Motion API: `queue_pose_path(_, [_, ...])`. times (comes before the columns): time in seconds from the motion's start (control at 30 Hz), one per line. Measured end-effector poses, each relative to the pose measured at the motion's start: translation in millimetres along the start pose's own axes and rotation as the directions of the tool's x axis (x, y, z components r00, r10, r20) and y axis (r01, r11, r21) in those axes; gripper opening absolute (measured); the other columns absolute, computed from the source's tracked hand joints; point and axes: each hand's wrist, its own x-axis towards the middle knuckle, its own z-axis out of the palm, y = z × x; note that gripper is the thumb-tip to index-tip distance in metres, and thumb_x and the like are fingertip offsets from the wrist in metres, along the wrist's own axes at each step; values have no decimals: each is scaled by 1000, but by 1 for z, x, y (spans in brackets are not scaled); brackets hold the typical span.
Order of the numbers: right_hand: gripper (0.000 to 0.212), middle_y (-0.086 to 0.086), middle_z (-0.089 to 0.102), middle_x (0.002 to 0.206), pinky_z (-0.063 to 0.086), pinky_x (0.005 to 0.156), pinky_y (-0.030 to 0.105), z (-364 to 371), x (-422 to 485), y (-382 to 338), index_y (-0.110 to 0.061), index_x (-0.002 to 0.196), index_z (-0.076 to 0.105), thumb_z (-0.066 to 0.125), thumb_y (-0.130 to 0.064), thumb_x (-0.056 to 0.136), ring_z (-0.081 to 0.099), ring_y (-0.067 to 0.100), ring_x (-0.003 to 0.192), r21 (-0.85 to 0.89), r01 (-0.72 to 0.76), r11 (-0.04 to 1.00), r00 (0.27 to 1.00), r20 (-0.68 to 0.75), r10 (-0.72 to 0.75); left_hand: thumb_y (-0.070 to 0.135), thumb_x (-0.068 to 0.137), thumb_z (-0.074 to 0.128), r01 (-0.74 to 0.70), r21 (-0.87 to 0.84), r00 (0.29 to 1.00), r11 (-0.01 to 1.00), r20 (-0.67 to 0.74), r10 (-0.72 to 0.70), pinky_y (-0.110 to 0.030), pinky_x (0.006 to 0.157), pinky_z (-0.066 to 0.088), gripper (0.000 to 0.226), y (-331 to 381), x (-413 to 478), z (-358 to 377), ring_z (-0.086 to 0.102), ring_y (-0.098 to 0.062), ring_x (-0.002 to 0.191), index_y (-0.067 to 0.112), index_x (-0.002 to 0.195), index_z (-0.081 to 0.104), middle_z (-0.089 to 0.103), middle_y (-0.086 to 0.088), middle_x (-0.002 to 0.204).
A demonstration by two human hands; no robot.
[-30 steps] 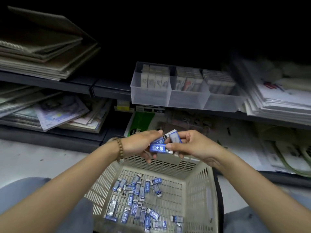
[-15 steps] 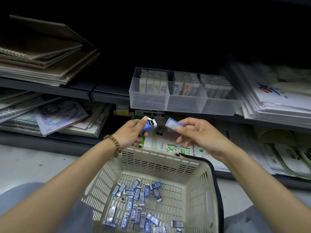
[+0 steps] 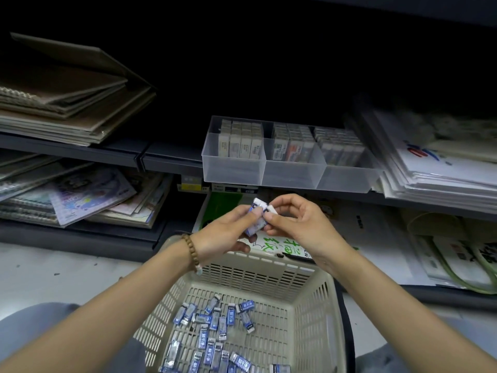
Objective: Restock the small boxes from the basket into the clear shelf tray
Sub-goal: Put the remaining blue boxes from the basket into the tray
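The left hand [image 3: 223, 235] and right hand [image 3: 295, 224] pinch a few small blue boxes [image 3: 257, 218] between curled fingertips, above the basket [image 3: 317, 319] and below the clear shelf tray [image 3: 234, 172]. With the grip shared between two hands, a box could slip and fall.

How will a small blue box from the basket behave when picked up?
Probably light and stiff: the left hand and right hand hold a few by fingertips. The small blue boxes lie flat in the basket, so rolling seems unlikely.
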Motion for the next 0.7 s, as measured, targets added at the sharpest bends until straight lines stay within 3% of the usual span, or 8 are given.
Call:
queue_pose_path(0.13, [35,19,61,107,56,63,16,-1,4,4,-2,115,57,66,-1,81,68,11,66,141,-69,988,997,-31,74,23,93,50,-88,158,994,984,85,76,-17,59,44,34,6,-2,-6,50,1,63,15,124,41,51,6,85])
queue_pose_path(0.23, [29,18,69,107,56,69,16,-1,5,4,-4,115,62,61,-5,86,69,13,77,267,-171,948,985,60,161,16,92,52,-105,166,993,981,72,94,-15,56,42,31,11,-3,-13,47,2,56,15,115,33,49,1,79])
queue_pose_path(0.4, [36,20,65,117,56,79,19,3,6,-6,-1,123,57,57,-3,88,66,18,92,287,-132,949,989,101,107,23,85,62,-187,186,982,965,33,184,-15,59,43,35,16,-4,-26,52,1,57,13,115,47,57,8,81])
queue_pose_path(0.57, [36,14,67,116,56,79,19,15,21,-31,-6,123,57,59,-3,87,69,13,91,289,-73,955,993,114,41,34,63,76,-358,63,917,932,-166,364,-12,60,47,51,35,-2,-38,66,-4,71,21,109,60,65,6,107])
queue_pose_path(0.7, [30,12,70,108,56,77,17,30,43,-61,-7,118,58,58,-4,88,69,13,90,225,-22,974,988,154,-13,45,51,79,-423,54,829,905,-380,410,-13,62,48,55,50,4,-56,64,-15,70,26,100,62,73,2,92])
